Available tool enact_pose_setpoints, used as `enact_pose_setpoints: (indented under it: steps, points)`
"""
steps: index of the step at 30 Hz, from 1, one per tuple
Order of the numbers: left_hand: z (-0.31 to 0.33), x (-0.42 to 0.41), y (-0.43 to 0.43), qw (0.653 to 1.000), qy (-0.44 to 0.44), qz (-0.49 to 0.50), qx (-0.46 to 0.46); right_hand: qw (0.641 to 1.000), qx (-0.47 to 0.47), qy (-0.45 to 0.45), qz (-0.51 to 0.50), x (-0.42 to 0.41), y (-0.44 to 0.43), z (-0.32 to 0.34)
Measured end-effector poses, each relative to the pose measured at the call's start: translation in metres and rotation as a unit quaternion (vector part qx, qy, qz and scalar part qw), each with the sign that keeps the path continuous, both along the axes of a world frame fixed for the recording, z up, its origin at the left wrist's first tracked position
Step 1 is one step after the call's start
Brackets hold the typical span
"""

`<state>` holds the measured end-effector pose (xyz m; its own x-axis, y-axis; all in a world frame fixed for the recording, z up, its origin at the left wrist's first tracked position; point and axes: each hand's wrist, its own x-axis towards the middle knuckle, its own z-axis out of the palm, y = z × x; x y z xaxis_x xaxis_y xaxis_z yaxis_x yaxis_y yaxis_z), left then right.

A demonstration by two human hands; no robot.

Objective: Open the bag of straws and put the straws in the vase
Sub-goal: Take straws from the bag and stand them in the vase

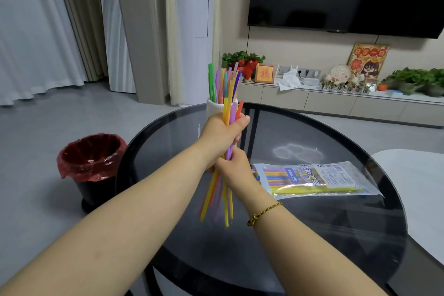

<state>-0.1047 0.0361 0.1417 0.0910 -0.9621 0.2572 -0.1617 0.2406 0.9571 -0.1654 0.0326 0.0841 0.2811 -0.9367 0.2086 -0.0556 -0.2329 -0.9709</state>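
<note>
Gripping a fistful of coloured straws (227,113) around the middle, the left hand (222,132) is closed tight on the bundle above the round glass table (312,235). Just below it, the right hand (234,163) is wrapped around the same bundle, the two hands touching; a beaded bracelet (263,212) sits on the right wrist. The straws stand nearly upright, their lower ends fanning out under the hands. Behind the hands, at the table's far edge, a white vase (212,108) already has straws in it. The bag (317,179) lies flat on the glass to the right, with straws left inside. On the floor to the left stands a bin (92,168) with a red liner.
</note>
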Motion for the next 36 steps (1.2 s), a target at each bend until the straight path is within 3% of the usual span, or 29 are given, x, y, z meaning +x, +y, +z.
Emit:
enact_pose_setpoints:
  steps: [4,8,10,14,18,24,27,36]
  points:
    - [0.000,0.003,-0.004,1.000,-0.003,-0.013,-0.008,1.000,-0.016,0.007,-0.015,0.003,-0.003,0.000]
    - [0.001,0.014,-0.010,0.997,0.062,-0.043,-0.017,0.997,-0.017,-0.049,-0.066,-0.002,-0.015,0.005]
    - [-0.002,0.027,-0.017,0.998,0.063,0.016,-0.018,0.994,-0.015,-0.069,-0.088,-0.009,-0.024,0.014]
    - [-0.015,0.056,-0.034,0.990,-0.015,0.139,0.032,0.986,-0.037,-0.114,-0.119,-0.023,-0.042,0.048]
    - [-0.028,0.071,-0.048,0.989,-0.085,0.081,0.095,0.974,-0.056,-0.186,-0.112,-0.027,-0.057,0.097]
    - [-0.039,0.071,-0.075,0.986,-0.128,0.004,0.107,0.931,-0.056,-0.350,-0.084,-0.023,-0.090,0.158]
    - [-0.042,0.066,-0.089,0.990,-0.110,-0.013,0.091,0.934,-0.060,-0.343,-0.076,-0.014,-0.101,0.164]
    - [-0.050,0.051,-0.121,0.995,-0.069,0.058,0.053,0.949,-0.095,-0.265,-0.142,0.000,-0.133,0.152]
